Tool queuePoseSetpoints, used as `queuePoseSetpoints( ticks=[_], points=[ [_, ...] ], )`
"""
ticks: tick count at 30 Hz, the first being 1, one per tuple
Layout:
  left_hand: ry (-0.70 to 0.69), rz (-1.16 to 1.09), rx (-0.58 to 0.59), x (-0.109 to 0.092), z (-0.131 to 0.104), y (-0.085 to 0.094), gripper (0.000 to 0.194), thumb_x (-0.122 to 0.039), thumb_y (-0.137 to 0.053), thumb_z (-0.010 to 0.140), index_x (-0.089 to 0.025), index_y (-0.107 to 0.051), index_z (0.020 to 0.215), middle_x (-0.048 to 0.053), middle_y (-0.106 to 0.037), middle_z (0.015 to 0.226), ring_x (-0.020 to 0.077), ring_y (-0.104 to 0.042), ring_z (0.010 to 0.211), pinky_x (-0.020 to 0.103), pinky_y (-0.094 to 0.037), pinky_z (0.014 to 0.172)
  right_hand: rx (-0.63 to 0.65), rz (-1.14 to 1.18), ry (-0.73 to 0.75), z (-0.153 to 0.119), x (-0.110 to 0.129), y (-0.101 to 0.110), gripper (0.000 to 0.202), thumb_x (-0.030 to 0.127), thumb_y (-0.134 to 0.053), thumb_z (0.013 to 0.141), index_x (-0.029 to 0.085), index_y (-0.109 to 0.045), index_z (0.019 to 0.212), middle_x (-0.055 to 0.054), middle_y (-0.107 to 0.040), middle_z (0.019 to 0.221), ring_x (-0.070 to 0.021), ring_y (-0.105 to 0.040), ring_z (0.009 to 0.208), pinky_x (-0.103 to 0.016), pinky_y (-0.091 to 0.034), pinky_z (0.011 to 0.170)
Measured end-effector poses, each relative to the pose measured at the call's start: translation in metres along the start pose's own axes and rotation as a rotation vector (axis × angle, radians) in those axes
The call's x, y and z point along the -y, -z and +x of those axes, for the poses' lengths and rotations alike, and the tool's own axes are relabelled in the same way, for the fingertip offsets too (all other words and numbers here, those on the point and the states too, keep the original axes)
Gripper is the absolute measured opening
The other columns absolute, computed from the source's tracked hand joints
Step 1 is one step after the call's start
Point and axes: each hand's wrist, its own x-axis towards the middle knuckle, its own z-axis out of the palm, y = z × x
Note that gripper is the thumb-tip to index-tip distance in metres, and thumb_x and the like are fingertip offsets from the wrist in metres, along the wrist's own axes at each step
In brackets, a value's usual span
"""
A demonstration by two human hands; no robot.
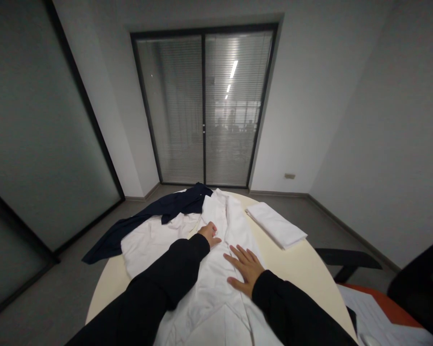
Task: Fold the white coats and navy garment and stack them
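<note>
A white button-up shirt (216, 283) lies spread lengthwise on the round table, its collar end at the far side and its lower part towards me. My left hand (208, 234) is on the upper part of the shirt, fingers curled in on the cloth near the front opening. Lower down and to the right, my right hand (246, 270) rests flat on the same shirt with its fingers spread. The cloth shows wrinkles around both hands.
A folded white cloth (276, 225) lies on the table (310, 278) at the right. Left of the shirt are another white garment (144, 242) and a dark navy garment (130, 226) hanging over the edge. A black chair (426, 283) stands at the right.
</note>
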Motion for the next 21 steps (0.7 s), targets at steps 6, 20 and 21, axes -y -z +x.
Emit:
queuePoseSetpoints(
  ticks=[6, 20, 21],
  points=[
    [-0.004, 0.263, 0.180, 0.020, -0.043, 0.026, 0.051, -0.049, -0.080, 0.053, -0.021, -0.055, 0.087, 0.002, -0.066, 0.077, 0.0227, -0.063, 0.074, 0.029, -0.042, 0.065, -0.044, -0.011, -0.008, 0.000, -0.001, -0.005, 0.070, 0.069, -0.047, 0.082, 0.036, -0.039, 0.143, -0.004, -0.028, 0.155, -0.0334, -0.023, 0.142, -0.057, -0.019, 0.113],
    [-0.264, 0.290, 0.622, 0.024, -0.139, 0.063, 0.032, -0.051, -0.068, 0.070, -0.020, -0.065, 0.081, 0.001, -0.069, 0.074, 0.0174, -0.062, 0.065, 0.024, -0.041, 0.055, -0.068, -0.001, 0.050, 0.001, -0.011, -0.016, 0.068, 0.066, -0.046, 0.085, 0.035, -0.036, 0.145, -0.006, -0.027, 0.155, -0.0343, -0.023, 0.142, -0.061, -0.021, 0.111],
    [-0.267, 0.257, 0.609, 0.018, -0.141, 0.058, 0.032, -0.051, -0.066, 0.072, -0.021, -0.064, 0.084, 0.001, -0.069, 0.075, 0.0170, -0.062, 0.066, 0.024, -0.041, 0.055, -0.073, 0.001, 0.050, 0.001, -0.011, -0.017, 0.069, 0.065, -0.046, 0.085, 0.034, -0.035, 0.145, -0.006, -0.028, 0.155, -0.0342, -0.023, 0.142, -0.060, -0.021, 0.111]
  ],
)
